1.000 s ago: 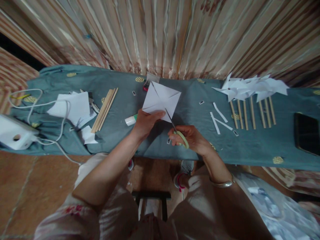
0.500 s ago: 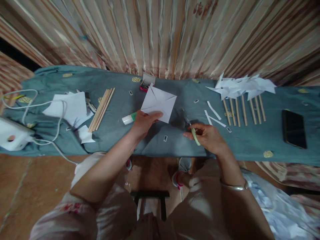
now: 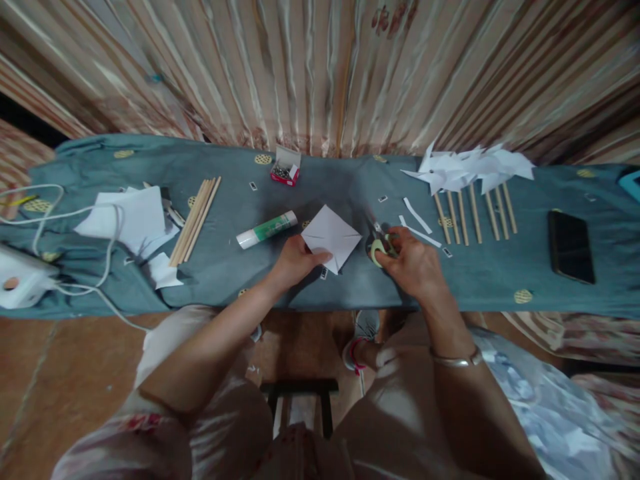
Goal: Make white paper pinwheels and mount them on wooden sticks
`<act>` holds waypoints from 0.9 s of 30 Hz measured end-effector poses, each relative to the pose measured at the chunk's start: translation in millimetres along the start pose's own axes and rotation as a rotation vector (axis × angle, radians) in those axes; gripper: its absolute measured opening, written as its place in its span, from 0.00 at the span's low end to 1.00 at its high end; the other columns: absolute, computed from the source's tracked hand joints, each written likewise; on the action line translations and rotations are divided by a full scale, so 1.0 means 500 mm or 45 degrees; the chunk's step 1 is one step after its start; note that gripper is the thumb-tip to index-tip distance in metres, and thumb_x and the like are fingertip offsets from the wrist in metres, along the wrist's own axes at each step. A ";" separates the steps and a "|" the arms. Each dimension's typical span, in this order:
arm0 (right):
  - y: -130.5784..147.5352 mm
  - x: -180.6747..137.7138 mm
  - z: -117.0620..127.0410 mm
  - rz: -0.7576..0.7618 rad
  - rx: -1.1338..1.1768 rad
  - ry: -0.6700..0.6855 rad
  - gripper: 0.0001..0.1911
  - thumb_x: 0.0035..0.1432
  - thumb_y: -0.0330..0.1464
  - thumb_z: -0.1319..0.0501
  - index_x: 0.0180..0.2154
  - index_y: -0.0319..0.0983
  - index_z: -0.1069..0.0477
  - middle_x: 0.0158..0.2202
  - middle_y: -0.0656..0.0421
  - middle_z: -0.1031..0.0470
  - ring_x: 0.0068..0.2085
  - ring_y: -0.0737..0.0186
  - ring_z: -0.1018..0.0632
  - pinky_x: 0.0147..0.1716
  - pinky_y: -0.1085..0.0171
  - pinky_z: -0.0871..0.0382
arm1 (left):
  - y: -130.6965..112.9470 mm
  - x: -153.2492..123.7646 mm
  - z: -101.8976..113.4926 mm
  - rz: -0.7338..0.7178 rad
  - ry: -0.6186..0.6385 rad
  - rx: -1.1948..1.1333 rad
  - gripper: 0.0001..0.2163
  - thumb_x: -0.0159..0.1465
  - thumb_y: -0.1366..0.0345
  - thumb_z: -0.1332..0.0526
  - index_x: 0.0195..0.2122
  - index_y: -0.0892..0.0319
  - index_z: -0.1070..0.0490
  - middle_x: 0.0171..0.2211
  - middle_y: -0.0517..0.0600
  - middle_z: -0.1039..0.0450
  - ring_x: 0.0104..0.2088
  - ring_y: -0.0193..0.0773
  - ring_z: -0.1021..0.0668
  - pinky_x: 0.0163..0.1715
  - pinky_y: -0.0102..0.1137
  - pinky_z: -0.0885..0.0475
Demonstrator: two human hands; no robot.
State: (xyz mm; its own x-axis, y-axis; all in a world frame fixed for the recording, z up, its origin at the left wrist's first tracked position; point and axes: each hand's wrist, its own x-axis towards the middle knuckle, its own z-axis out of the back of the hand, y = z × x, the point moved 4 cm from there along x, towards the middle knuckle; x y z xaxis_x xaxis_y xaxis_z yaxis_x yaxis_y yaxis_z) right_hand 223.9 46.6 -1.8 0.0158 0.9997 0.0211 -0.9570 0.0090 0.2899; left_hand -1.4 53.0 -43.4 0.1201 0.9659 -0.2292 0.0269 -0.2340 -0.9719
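Observation:
My left hand [image 3: 294, 261] pinches the near corner of a white creased paper square [image 3: 332, 235], which lies low on the blue-grey cloth of the table [image 3: 500, 280]. My right hand [image 3: 413, 261] is closed on green-handled scissors [image 3: 379, 245], which rest on the cloth just right of the paper with the blades pointing away from me. A glue stick [image 3: 266, 229] lies to the left of the paper.
A small red box of pins [image 3: 285, 167] stands at the back. Wooden sticks [image 3: 196, 219] and white paper sheets [image 3: 131, 217] lie at left, beside a white device with cables [image 3: 15, 283]. Finished paper pinwheels on sticks [image 3: 467, 180], paper strips [image 3: 417, 223] and a black phone [image 3: 571, 247] lie right.
The paper square came down from the air to the cloth. My right hand drew the scissors away from the paper, moved right and lowered them onto the table.

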 end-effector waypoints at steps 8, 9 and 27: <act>0.015 -0.003 0.000 0.086 -0.136 -0.034 0.25 0.61 0.35 0.40 0.58 0.32 0.35 0.44 0.43 0.18 0.43 0.43 0.18 0.42 0.53 0.27 | -0.004 -0.026 0.028 -0.057 0.031 0.088 0.18 0.51 0.62 0.30 0.44 0.58 0.24 0.29 0.48 0.22 0.25 0.38 0.22 0.23 0.29 0.28; 0.016 -0.002 -0.001 0.086 -0.141 -0.030 0.25 0.61 0.35 0.40 0.58 0.32 0.35 0.44 0.43 0.19 0.43 0.43 0.18 0.42 0.53 0.27 | -0.010 -0.030 0.037 -0.077 0.028 0.165 0.18 0.54 0.60 0.31 0.45 0.58 0.24 0.28 0.48 0.22 0.23 0.37 0.22 0.23 0.29 0.29; 0.067 0.008 -0.011 0.186 0.036 -0.225 0.20 0.63 0.38 0.41 0.52 0.33 0.27 0.49 0.44 0.20 0.50 0.43 0.24 0.52 0.49 0.32 | -0.031 -0.062 -0.003 -0.850 0.198 1.324 0.16 0.70 0.69 0.48 0.54 0.64 0.26 0.61 0.60 0.30 0.68 0.50 0.36 0.66 0.50 0.37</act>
State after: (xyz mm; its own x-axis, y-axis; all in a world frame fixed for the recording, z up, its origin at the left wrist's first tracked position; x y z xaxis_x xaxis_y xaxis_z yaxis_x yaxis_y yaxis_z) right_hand 190.1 50.9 2.7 -0.0694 0.9704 0.2312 -0.9443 -0.1386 0.2985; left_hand -4.1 26.3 -21.1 0.5029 0.8224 0.2659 -0.6615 0.5642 -0.4939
